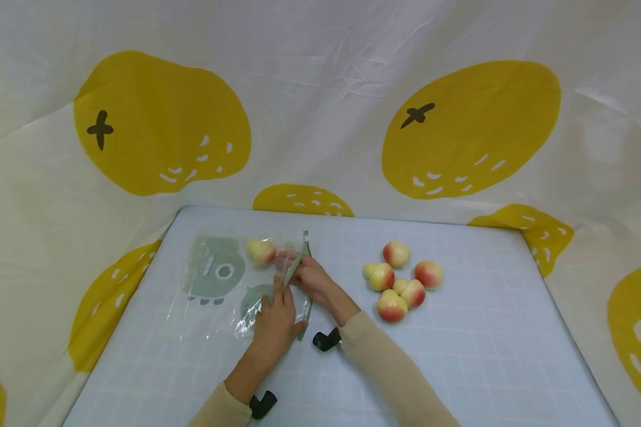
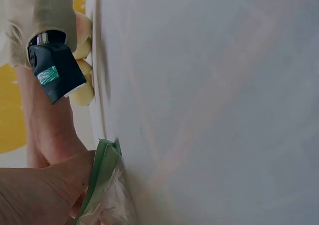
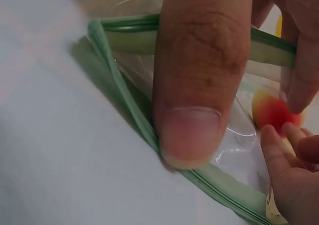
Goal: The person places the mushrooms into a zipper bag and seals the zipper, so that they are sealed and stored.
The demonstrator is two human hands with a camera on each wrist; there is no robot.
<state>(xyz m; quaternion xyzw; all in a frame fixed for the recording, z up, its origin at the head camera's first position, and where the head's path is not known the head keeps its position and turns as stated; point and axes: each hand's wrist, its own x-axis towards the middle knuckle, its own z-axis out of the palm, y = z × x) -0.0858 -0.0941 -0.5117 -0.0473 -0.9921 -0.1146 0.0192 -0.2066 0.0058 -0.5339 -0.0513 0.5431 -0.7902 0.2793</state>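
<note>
A clear zip bag (image 1: 173, 296) printed with green cartoon figures lies flat on the left side of the table. Its green zip edge (image 3: 129, 105) gapes on the right. My left hand (image 1: 275, 320) holds the bag's mouth, its thumb (image 3: 192, 130) across the lower zip strip and its fingers by the upper one. Through that mouth reaches my right hand (image 1: 311, 277), its fingers stretched inside the bag. Just beyond its fingertips (image 3: 269, 132) is a yellow-and-red peach (image 1: 264, 252), seen through the plastic. Bag and left hand partly hide the right fingers.
Several more peaches (image 1: 392, 306) sit in a loose cluster to the right of my right hand. Black wrist cameras (image 1: 327, 339) are worn on both wrists. A curtain (image 1: 320, 89) with large yellow fruit prints hangs behind the pale checked table (image 1: 486, 356).
</note>
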